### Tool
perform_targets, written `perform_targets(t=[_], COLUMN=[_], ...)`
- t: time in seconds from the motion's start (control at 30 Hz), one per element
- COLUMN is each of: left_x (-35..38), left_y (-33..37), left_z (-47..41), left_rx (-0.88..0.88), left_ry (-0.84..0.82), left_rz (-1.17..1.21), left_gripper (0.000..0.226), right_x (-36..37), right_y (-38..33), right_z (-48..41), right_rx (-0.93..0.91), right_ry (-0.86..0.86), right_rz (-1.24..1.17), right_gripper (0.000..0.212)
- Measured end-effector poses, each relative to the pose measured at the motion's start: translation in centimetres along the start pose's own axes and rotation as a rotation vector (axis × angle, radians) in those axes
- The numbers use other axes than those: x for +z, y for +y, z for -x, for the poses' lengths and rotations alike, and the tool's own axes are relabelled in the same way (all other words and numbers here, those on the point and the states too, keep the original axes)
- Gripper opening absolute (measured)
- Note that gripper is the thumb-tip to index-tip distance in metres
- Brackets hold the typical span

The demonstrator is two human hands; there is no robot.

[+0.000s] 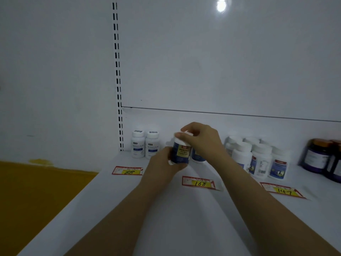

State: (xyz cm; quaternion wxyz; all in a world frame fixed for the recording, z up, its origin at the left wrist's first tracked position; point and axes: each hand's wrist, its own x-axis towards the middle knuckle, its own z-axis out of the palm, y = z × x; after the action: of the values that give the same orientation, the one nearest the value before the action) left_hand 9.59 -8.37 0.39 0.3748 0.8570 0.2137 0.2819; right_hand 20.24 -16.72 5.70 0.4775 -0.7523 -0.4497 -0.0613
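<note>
A white-capped bottle with a dark blue and yellow label (181, 152) stands upright at the middle of the white shelf (129, 209). My left hand (164, 163) grips its lower body from the left. My right hand (201, 139) curls over its white cap from above. A second bottle with the same blue label (198, 157) stands just behind and to the right, mostly hidden by my right wrist.
Two white bottles (144, 145) stand at the back left. A cluster of white bottles (258, 157) and dark purple jars (321, 157) stand to the right. Price tags reading 88 (128, 170), 168 (199, 182) and 147 (282, 190) lie on the shelf. A slotted upright (118, 74) rises at the left.
</note>
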Motion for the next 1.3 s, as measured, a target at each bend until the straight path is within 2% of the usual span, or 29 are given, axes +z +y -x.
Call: perform_targets(t=[0.23, 0.33, 0.5, 0.67, 0.83, 0.97, 1.07, 1.2, 1.3], left_x=[-0.3, -0.4, -0.6, -0.7, -0.7, -0.8, -0.9, -0.7, -0.4], left_y=[0.6, 0.8, 0.9, 1.2, 1.0, 1.1, 1.2, 1.1, 0.6], left_z=[0.0, 0.2, 0.3, 0.4, 0.4, 0.5, 0.5, 0.3, 0.1], left_rx=[0.035, 0.05, 0.068, 0.085, 0.091, 0.096, 0.103, 0.085, 0.063], left_ry=[-0.095, -0.116, -0.116, -0.147, -0.152, -0.17, -0.146, -0.077, 0.019], left_rz=[0.215, 0.266, 0.268, 0.283, 0.316, 0.317, 0.299, 0.199, 0.113], left_gripper=[0.037, 0.036, 0.036, 0.027, 0.028, 0.026, 0.026, 0.039, 0.05], right_x=[-1.3, -1.5, -1.5, -1.7, -1.6, -1.6, -1.7, -1.7, -1.1], right_y=[1.1, 1.3, 1.2, 0.9, 0.7, 0.9, 0.7, 0.1, -0.3], right_z=[0.4, 0.5, 0.6, 0.7, 0.7, 0.7, 0.9, 1.1, 1.2], right_rx=[0.07, 0.072, 0.067, 0.046, 0.06, 0.071, 0.069, 0.075, 0.049], right_ry=[-0.103, -0.083, -0.067, -0.03, -0.013, -0.012, -0.033, -0.126, -0.147], right_rz=[-0.167, -0.216, -0.241, -0.267, -0.291, -0.31, -0.35, -0.498, -0.398], right_gripper=[0.021, 0.013, 0.014, 0.004, 0.02, 0.022, 0.013, 0.022, 0.024])
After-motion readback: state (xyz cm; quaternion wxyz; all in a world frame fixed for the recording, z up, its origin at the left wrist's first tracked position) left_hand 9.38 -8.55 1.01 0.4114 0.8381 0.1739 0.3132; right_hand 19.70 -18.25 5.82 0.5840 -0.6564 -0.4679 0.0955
